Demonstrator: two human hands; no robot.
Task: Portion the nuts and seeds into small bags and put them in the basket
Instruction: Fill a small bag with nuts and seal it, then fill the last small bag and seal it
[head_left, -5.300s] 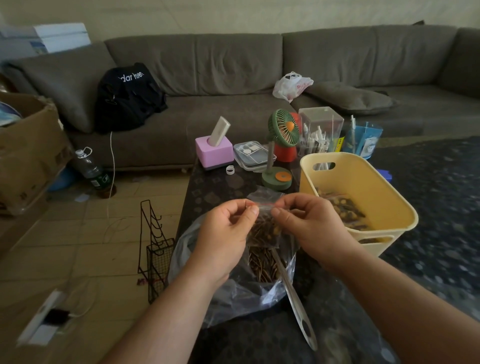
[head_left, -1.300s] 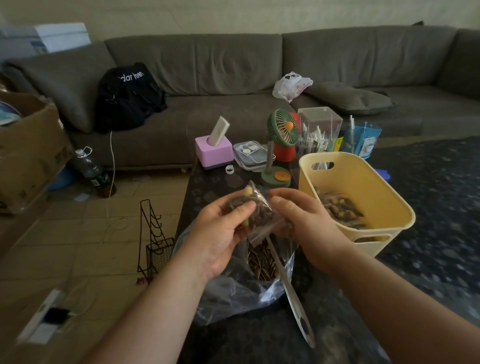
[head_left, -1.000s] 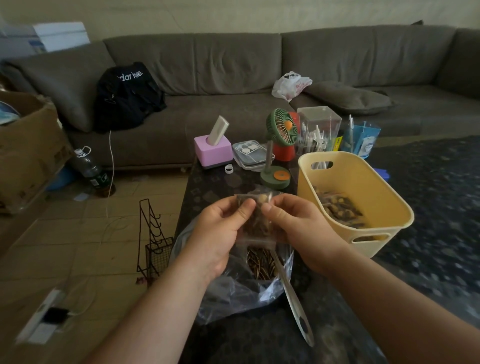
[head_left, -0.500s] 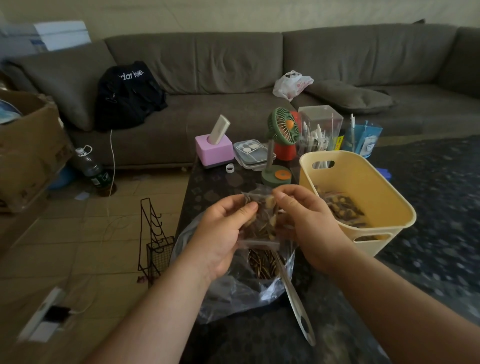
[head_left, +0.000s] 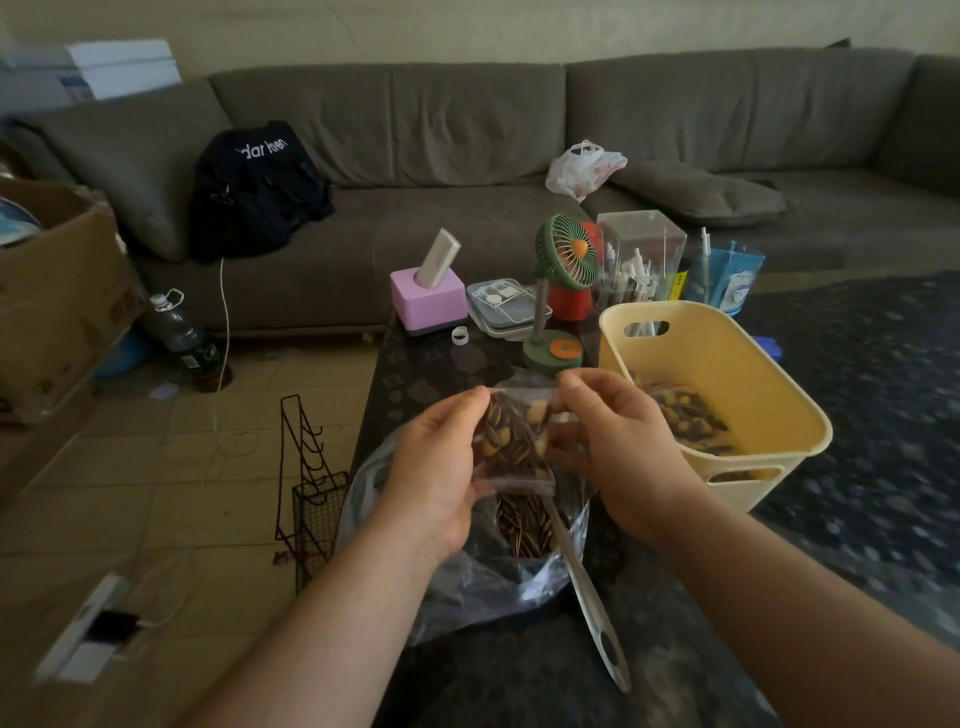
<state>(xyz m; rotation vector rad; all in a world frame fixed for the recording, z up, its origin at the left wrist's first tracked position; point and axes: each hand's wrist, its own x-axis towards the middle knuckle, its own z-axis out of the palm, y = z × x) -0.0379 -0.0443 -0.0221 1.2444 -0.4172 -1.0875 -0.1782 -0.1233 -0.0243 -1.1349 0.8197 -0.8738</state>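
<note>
- From the head camera I count one yellow basket (head_left: 737, 364), one big clear bag of seeds (head_left: 488, 561), one small bag (head_left: 511, 441) and one long-handled scoop (head_left: 587, 587).
- The small bag, filled with striped seeds and pale nuts, hangs in the air to the left of the basket, directly above the big bag.
- My left hand (head_left: 436, 467) pinches the small bag's left edge, fingers curled.
- My right hand (head_left: 613, 441) pinches its right upper edge.
- Filled packets already lie inside the basket; I can't count them.
- The scoop rests in the big bag.
</note>
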